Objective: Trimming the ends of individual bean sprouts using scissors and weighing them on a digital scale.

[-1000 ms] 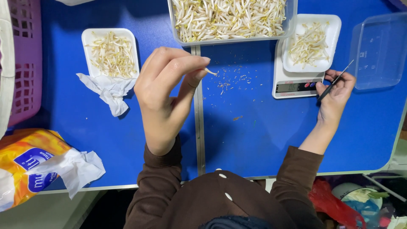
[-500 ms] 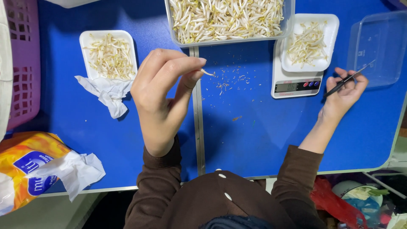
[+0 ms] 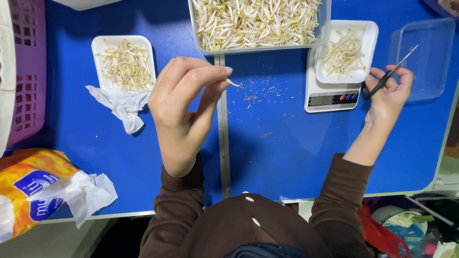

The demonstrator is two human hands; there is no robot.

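My left hand (image 3: 184,102) is raised over the blue table (image 3: 287,157), pinching a single pale bean sprout (image 3: 234,84) between thumb and fingertips. My right hand (image 3: 388,93) rests to the right, gripping small black scissors (image 3: 392,71) whose blades point up and right. A big clear tub of bean sprouts (image 3: 260,21) stands at the far edge. A white tray of sprouts (image 3: 345,51) sits on a small white kitchen scale (image 3: 330,98), close to my right hand. Another white tray of sprouts (image 3: 124,61) lies at the left.
Small trimmings (image 3: 263,91) are scattered below the tub. A crumpled tissue (image 3: 122,105) lies under the left tray. A clear lid (image 3: 423,57) is at the right, a pink basket (image 3: 26,71) at the left, an orange tissue pack (image 3: 33,191) at the near left.
My right hand with the scissors has drifted right and up, away from the scale. My left hand has stayed in place with the sprout.
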